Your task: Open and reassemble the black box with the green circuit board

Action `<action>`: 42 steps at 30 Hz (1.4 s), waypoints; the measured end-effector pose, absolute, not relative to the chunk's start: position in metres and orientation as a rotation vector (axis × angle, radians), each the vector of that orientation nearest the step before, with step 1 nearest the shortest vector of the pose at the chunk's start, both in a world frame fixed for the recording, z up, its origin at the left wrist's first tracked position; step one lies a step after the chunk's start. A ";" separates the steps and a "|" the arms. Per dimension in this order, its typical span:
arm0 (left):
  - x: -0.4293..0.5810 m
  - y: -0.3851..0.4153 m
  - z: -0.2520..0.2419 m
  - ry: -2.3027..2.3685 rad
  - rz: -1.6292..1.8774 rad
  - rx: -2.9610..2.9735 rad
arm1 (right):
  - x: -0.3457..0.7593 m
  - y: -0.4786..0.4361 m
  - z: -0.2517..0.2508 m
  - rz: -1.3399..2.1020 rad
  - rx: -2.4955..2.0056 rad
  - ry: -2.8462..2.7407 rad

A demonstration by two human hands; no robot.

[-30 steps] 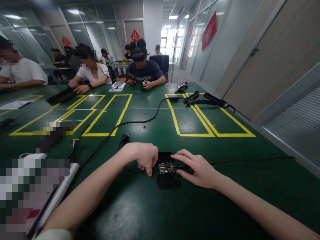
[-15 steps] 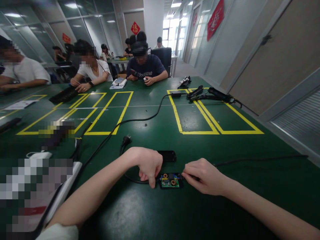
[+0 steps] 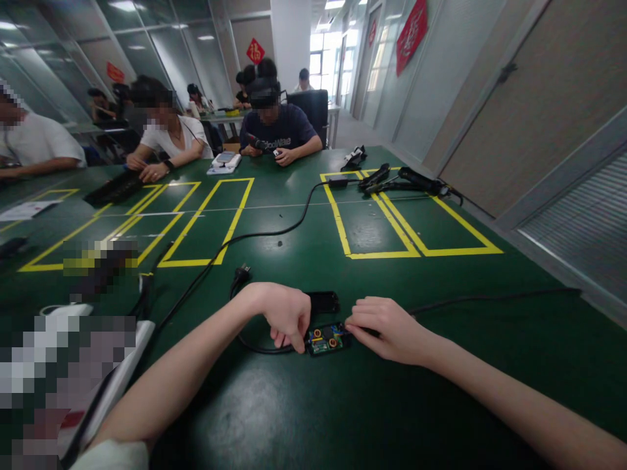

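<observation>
A small black case (image 3: 313, 352) lies open on the table, with a green circuit board (image 3: 323, 344) in it that carries copper coils and coloured wires. At the case's left end, my left hand (image 3: 288, 316) is closed on the black power cord (image 3: 272, 351), its thumb pointing down beside the board. My right hand (image 3: 386, 326) pinches at the right end, where another black cable (image 3: 490, 299) leads away; the fingers hide the gripped part. Just behind the case rests its black cover (image 3: 324, 301). The cord's plug (image 3: 241, 274) lies behind my left wrist.
Across the green table (image 3: 392, 405), yellow tape outlines (image 3: 385, 255) mark several areas. A long black cable (image 3: 264, 234) runs to black equipment (image 3: 409, 179) at the far right. Pixelated items (image 3: 63, 365) crowd the left. Co-workers, including a person in a dark shirt (image 3: 289, 127), sit opposite.
The case's right end has tilted up slightly away from me, and my right hand has shifted with it. Both hands keep their grip. The whole view has moved slightly.
</observation>
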State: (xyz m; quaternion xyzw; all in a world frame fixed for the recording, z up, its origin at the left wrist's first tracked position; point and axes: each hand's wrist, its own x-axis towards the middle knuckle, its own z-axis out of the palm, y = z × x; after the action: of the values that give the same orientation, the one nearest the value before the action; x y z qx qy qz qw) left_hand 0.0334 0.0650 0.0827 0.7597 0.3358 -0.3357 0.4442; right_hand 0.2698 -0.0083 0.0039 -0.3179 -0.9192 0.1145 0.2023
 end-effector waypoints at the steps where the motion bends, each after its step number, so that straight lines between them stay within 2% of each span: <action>1: 0.032 0.066 0.083 0.813 -0.816 1.945 | 0.270 -0.007 0.004 0.333 -0.885 -2.559; 6: 0.025 0.072 0.082 0.738 -0.664 2.217 | 0.270 -0.002 0.008 0.527 -0.974 -2.517; 14: 0.025 0.075 0.080 0.764 -0.675 2.260 | 0.273 0.001 0.015 0.843 -0.985 -2.452; 25: 0.040 0.062 0.099 1.074 -0.855 2.458 | 0.274 0.001 0.008 0.728 -1.027 -2.417; 30: 0.045 0.054 0.104 1.155 -0.815 2.507 | 0.279 0.002 0.002 0.664 -1.090 -2.383; 36: 0.039 0.056 0.102 1.114 -0.686 2.540 | 0.283 0.005 -0.002 0.583 -1.096 -2.385; 42: 0.038 0.065 0.090 0.874 -0.561 2.454 | 0.282 0.007 -0.006 0.562 -0.948 -2.408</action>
State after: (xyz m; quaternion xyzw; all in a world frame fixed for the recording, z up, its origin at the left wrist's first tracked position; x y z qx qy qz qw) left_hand 0.0378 0.0651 0.0905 0.8948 0.3188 -0.2047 0.2361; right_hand 0.2823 0.0074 -0.0061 -0.3471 -0.8817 0.2060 0.2444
